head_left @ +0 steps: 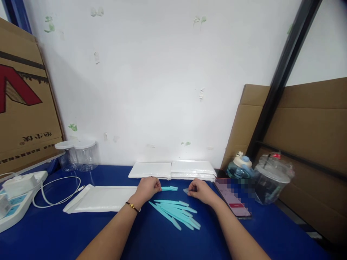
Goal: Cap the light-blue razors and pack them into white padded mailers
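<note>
My left hand point(148, 188) is closed around one end of a turquoise eyebrow razor point(170, 188), whose other end points right. My right hand point(200, 191) pinches a small clear piece of plastic point(185, 190), which looks like a blade cover, a short gap away from that razor. Just below both hands, a loose fan of several turquoise eyebrow razors point(177, 213) lies on the blue table. Under and beside my left wrist rests a white padded mailer point(105, 198).
Stacks of white mailers point(193, 168) lie along the wall. To the right are a phone point(233, 202), a blue ornament point(240, 168) and a bagged lidded cup point(271, 178). On the left stand clear jars point(85, 157), a power strip point(20, 213) and a white cable point(58, 205).
</note>
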The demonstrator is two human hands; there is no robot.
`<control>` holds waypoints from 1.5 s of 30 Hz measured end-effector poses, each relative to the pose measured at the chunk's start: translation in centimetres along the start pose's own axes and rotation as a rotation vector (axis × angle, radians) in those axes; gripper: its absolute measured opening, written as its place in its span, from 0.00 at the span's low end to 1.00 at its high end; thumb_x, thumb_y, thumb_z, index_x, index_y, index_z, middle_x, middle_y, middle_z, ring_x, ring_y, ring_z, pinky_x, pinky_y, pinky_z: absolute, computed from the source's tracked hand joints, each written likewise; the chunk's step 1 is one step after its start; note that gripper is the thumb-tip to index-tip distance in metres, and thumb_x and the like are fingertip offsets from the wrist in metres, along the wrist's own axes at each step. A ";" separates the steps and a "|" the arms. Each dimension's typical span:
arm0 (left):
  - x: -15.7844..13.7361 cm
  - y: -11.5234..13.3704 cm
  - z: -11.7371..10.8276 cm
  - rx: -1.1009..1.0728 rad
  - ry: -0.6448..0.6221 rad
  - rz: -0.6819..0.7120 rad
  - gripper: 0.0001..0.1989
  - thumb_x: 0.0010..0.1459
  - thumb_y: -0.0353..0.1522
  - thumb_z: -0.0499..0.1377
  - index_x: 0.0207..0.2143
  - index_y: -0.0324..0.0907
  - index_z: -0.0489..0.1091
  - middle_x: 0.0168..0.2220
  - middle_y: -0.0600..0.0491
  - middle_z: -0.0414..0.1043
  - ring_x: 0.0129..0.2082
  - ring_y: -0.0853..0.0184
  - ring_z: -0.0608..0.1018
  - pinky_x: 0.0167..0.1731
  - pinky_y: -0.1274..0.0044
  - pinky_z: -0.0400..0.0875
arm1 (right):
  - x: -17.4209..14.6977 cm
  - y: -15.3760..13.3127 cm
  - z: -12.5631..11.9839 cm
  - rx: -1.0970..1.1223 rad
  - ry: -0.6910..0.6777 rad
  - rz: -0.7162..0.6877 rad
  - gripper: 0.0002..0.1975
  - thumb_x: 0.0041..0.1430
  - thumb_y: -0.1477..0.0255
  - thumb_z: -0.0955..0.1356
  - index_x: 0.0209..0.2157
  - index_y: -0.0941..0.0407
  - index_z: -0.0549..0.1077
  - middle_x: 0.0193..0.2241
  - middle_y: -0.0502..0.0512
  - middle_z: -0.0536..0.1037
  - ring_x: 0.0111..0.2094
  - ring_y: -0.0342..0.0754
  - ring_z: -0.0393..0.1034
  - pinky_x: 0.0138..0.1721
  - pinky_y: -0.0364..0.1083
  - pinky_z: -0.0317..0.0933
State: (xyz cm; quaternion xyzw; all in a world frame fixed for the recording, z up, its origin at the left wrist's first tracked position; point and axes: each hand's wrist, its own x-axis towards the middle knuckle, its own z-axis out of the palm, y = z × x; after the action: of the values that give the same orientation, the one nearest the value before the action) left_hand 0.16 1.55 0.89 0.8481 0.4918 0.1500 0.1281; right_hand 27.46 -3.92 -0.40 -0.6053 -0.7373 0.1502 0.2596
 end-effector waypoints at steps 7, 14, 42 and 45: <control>-0.7 1.3 0.1 -0.042 -0.011 0.160 0.10 0.48 0.43 0.60 0.30 0.47 0.73 0.31 0.58 0.73 0.34 0.68 0.73 0.35 0.79 0.59 | -0.9 -2.4 0.7 0.051 -0.180 -0.123 0.05 0.47 0.69 0.70 0.27 0.56 0.74 0.29 0.49 0.70 0.28 0.42 0.63 0.28 0.39 0.56; -0.9 2.6 0.6 0.005 -0.130 0.218 0.06 0.49 0.37 0.59 0.27 0.47 0.74 0.28 0.59 0.74 0.31 0.69 0.73 0.33 0.78 0.58 | -0.6 -2.7 2.1 0.061 -0.175 -0.115 0.04 0.48 0.71 0.70 0.25 0.57 0.73 0.28 0.50 0.69 0.27 0.41 0.63 0.27 0.39 0.56; -1.3 3.0 0.4 -0.026 -0.137 0.252 0.08 0.50 0.39 0.59 0.32 0.48 0.75 0.31 0.58 0.76 0.33 0.67 0.74 0.31 0.80 0.60 | -1.0 -1.8 0.9 0.097 -0.218 -0.098 0.04 0.45 0.72 0.71 0.25 0.57 0.73 0.27 0.49 0.69 0.25 0.40 0.62 0.25 0.38 0.55; -0.8 2.8 0.8 0.009 -0.117 0.241 0.06 0.51 0.36 0.58 0.28 0.47 0.75 0.29 0.58 0.76 0.32 0.68 0.74 0.33 0.79 0.59 | -0.6 -1.7 1.0 0.109 -0.177 -0.108 0.04 0.47 0.72 0.70 0.25 0.57 0.72 0.27 0.49 0.68 0.26 0.41 0.63 0.26 0.38 0.56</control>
State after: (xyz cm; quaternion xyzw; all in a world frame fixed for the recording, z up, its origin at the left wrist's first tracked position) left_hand 2.28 -0.59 1.03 0.9089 0.3786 0.1124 0.1339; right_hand 25.61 -4.80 -0.42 -0.5341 -0.7797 0.2285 0.2338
